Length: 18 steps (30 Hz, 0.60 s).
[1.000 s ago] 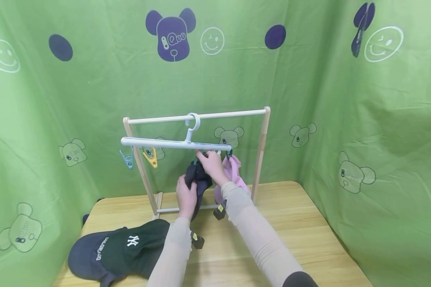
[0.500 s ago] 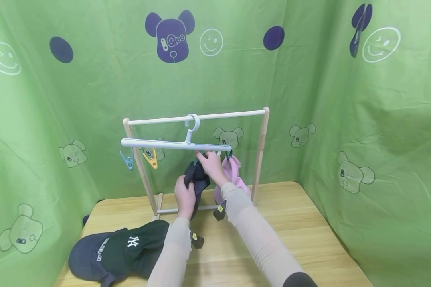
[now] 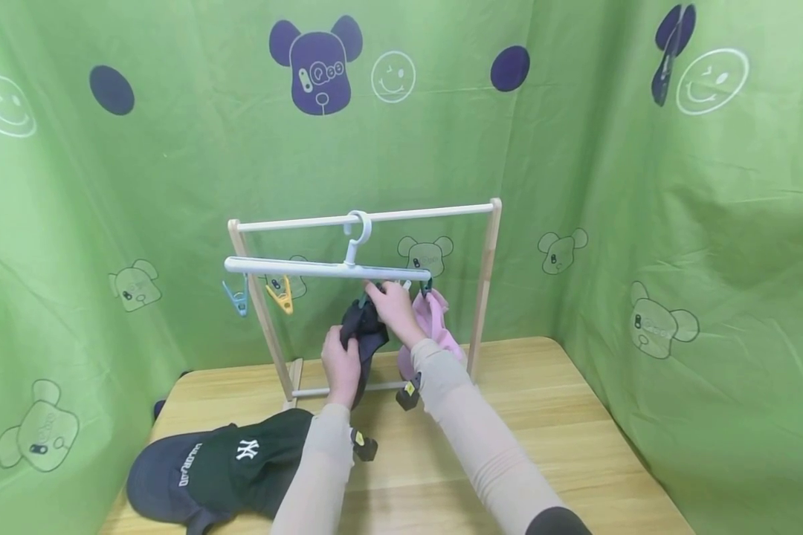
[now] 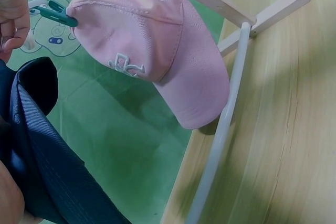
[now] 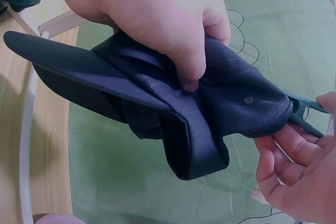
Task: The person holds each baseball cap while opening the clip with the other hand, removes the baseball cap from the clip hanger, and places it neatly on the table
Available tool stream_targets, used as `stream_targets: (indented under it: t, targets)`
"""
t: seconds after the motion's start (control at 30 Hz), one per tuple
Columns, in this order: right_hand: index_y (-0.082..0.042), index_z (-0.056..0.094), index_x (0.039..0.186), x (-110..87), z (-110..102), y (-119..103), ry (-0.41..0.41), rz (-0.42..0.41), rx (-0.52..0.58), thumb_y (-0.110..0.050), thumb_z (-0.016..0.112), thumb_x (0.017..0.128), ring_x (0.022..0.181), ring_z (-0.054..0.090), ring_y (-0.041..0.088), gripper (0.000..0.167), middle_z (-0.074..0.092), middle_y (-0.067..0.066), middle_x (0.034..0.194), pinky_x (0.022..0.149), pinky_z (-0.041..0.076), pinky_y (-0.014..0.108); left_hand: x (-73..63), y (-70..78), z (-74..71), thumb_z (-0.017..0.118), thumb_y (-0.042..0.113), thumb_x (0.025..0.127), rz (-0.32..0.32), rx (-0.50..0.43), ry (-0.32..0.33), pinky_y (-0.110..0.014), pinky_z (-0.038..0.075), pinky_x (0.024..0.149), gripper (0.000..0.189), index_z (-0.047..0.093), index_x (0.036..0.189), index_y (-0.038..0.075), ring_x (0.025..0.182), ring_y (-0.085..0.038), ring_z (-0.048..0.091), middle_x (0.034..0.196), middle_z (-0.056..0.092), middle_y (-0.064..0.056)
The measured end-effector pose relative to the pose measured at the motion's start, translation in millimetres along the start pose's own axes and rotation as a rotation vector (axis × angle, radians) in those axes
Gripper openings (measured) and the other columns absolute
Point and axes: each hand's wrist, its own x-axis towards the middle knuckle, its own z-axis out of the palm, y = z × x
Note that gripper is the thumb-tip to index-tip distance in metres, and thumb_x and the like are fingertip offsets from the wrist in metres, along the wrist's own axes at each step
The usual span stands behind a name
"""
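Note:
My left hand (image 3: pixel 341 364) grips a navy baseball cap (image 5: pixel 157 87), thumb on one side of the crown and the brim pointing away. The cap's edge sits at the mouth of a green clothespin (image 5: pixel 304 111) under the hanger. My right hand (image 3: pixel 392 306) pinches that clothespin by its handles, its other fingers curled by the cap's edge. In the left wrist view, a pink cap (image 4: pixel 136 35) with white embroidery hangs from another green clothespin (image 4: pixel 55 14), right of the navy cap.
A white hanger (image 3: pixel 294 266) hooks over the rack's top bar (image 3: pixel 428 214). Blue (image 3: pixel 238 299) and yellow (image 3: pixel 282 295) clothespins dangle at its left. Dark green (image 3: pixel 241 461) and navy (image 3: pixel 160 475) caps lie front left on the wooden table (image 3: pixel 542 416).
My left hand has shifted slightly left and down, taking the navy cap's lower part with it. My right hand stays at the clothespin.

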Motion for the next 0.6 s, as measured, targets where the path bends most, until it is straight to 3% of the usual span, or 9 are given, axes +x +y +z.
stream_targets:
  t: [0.3,0.6]
  targets:
    - [-0.014,0.051,0.069,-0.1,1.0,-1.0,-0.01,0.005,-0.001,-0.045,0.052,0.097,0.06,0.047,0.017,0.042,0.051,0.002,0.065,0.056,0.04,0.026,0.2,-3.1,-2.0,0.062,0.004,0.085,0.024,-0.003,0.019,-0.052,0.049,0.084,0.012,0.062,0.096,0.0,0.09,-0.04,0.062,0.095,0.066,-0.02]
    - [-0.012,0.055,0.072,-3.2,1.1,-4.0,-0.006,0.023,0.03,-0.042,0.053,0.097,0.062,0.051,0.018,0.039,0.057,0.004,0.068,0.058,0.041,0.026,0.6,-4.8,-6.7,0.062,0.004,0.085,0.0,-0.001,0.005,-0.051,0.049,0.085,0.012,0.062,0.096,0.001,0.092,-0.039,0.062,0.096,0.067,-0.018]
